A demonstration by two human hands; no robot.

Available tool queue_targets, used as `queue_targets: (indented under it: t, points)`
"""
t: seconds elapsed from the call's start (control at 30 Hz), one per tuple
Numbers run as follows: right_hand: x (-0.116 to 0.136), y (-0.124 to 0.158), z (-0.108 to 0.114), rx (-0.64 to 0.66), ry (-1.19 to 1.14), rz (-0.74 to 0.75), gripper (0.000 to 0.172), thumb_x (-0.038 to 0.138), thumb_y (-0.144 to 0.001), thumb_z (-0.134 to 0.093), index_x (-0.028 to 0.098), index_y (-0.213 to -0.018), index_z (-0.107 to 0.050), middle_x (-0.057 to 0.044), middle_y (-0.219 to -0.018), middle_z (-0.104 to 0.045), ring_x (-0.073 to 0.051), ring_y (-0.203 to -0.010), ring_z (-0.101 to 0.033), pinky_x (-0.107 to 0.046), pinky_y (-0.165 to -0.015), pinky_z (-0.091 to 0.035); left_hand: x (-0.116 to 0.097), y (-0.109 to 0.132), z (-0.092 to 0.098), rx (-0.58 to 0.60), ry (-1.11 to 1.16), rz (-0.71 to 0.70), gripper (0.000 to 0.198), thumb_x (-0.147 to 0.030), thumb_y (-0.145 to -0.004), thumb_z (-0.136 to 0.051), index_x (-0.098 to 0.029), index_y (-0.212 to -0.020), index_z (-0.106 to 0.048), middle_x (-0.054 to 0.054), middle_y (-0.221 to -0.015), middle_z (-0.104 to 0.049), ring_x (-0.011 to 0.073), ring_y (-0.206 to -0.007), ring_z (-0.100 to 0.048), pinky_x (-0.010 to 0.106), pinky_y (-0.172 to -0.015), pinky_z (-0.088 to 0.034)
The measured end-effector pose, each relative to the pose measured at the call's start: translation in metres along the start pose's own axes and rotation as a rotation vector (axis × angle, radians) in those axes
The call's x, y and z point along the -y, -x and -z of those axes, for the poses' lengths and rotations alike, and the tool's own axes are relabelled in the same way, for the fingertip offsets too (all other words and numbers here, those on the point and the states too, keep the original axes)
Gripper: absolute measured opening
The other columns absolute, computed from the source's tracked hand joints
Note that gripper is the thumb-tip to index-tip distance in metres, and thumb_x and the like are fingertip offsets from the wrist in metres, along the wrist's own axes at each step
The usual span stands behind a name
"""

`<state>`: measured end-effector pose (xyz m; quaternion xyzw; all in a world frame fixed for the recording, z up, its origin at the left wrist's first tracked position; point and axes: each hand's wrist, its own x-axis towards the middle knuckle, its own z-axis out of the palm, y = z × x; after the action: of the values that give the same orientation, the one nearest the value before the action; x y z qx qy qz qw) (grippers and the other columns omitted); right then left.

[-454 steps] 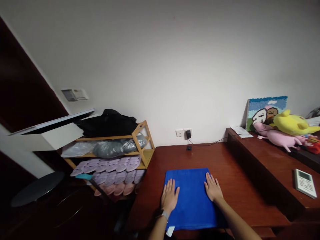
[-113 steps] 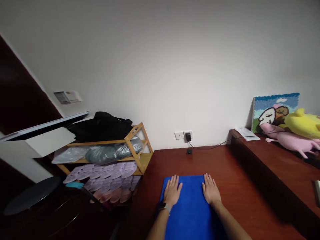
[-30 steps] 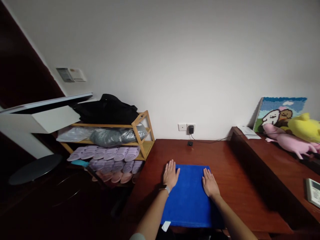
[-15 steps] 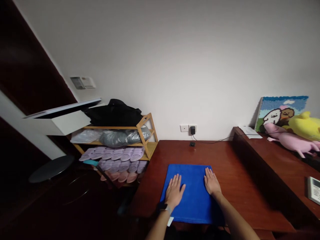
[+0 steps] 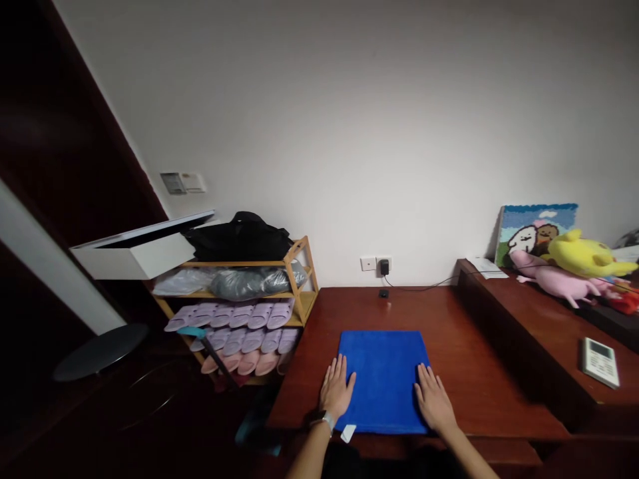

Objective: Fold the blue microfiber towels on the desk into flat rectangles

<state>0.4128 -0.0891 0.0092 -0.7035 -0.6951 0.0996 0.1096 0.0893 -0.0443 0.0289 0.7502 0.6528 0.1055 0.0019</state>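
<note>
A blue cloth [image 5: 383, 382], roughly square and lying flat, is on the reddish-brown wooden desk [image 5: 479, 372] in front of me. A small white tag [image 5: 348, 433] sticks out at its near left corner. My left hand [image 5: 337, 388], with a watch on the wrist, rests flat over the cloth's left edge, fingers extended. On the opposite side my right hand [image 5: 433, 398] lies flat across the right edge, fingers straight. Neither hand grasps anything.
On the left stands a wooden rack [image 5: 299, 299] with several slippers, wrapped items and a black bag [image 5: 239, 237]. A plugged charger [image 5: 383, 267] trails a cable along the wall. A raised ledge on the right holds plush toys [image 5: 554, 279] and a white keypad device [image 5: 600, 362].
My left hand has slid left and nearer to me, onto the cloth's left edge. My right hand has moved nearer along the right edge. The view has shifted slightly.
</note>
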Motion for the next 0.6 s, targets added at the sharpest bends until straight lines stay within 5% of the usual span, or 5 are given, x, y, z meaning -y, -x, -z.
queue_targets:
  t: [0.17, 0.33, 0.43, 0.5, 0.6]
  points:
    - [0.003, 0.013, -0.001, 0.000, -0.041, -0.014, 0.070, 0.045, -0.102, -0.017, 0.011, -0.161, -0.026, -0.005, -0.168, -0.024, -0.022, -0.157, -0.017, -0.042, -0.128, -0.017, -0.024, 0.002, 0.014, -0.036, -0.037, -0.040, 0.068, -0.054, -0.105, -0.025, -0.016, -0.161, -0.030, 0.011, -0.165, -0.035, 0.0281, -0.155, -0.027, 0.051, -0.127, -0.024]
    - [0.001, 0.008, -0.005, -0.021, -0.064, -0.004, 0.069, 0.044, -0.101, -0.019, 0.012, -0.161, -0.028, -0.007, -0.168, -0.025, -0.022, -0.157, -0.018, -0.044, -0.128, -0.016, -0.115, 0.017, 0.000, 0.012, 0.105, -0.324, 0.064, -0.051, -0.106, -0.017, -0.021, -0.162, -0.028, 0.005, -0.168, -0.031, 0.0223, -0.156, -0.025, 0.045, -0.128, -0.025]
    - [-0.001, 0.009, -0.007, -0.023, -0.046, 0.006, 0.069, 0.043, -0.101, -0.021, 0.010, -0.161, -0.029, -0.009, -0.168, -0.026, -0.023, -0.157, -0.017, -0.045, -0.128, -0.015, -0.156, 0.025, -0.011, 0.081, 0.167, -0.358, 0.065, -0.052, -0.106, -0.014, -0.022, -0.162, -0.029, 0.005, -0.168, -0.030, 0.0197, -0.156, -0.023, 0.042, -0.128, -0.022]
    - [-0.001, 0.010, -0.006, -0.016, -0.038, 0.011, 0.069, 0.043, -0.100, -0.021, 0.010, -0.160, -0.028, -0.009, -0.168, -0.026, -0.023, -0.157, -0.018, -0.045, -0.128, -0.016, -0.158, 0.029, -0.013, 0.101, 0.175, -0.328, 0.065, -0.052, -0.106, -0.013, -0.022, -0.162, -0.029, 0.005, -0.168, -0.029, 0.0195, -0.156, -0.022, 0.043, -0.129, -0.021]
    - [0.000, 0.011, -0.004, -0.006, -0.021, 0.013, 0.070, 0.044, -0.101, -0.019, 0.009, -0.161, -0.027, -0.008, -0.168, -0.024, -0.023, -0.157, -0.018, -0.044, -0.128, -0.017, -0.123, 0.036, -0.007, 0.103, 0.132, -0.255, 0.067, -0.055, -0.106, -0.015, -0.020, -0.162, -0.028, 0.006, -0.169, -0.027, 0.0215, -0.156, -0.021, 0.045, -0.129, -0.022]
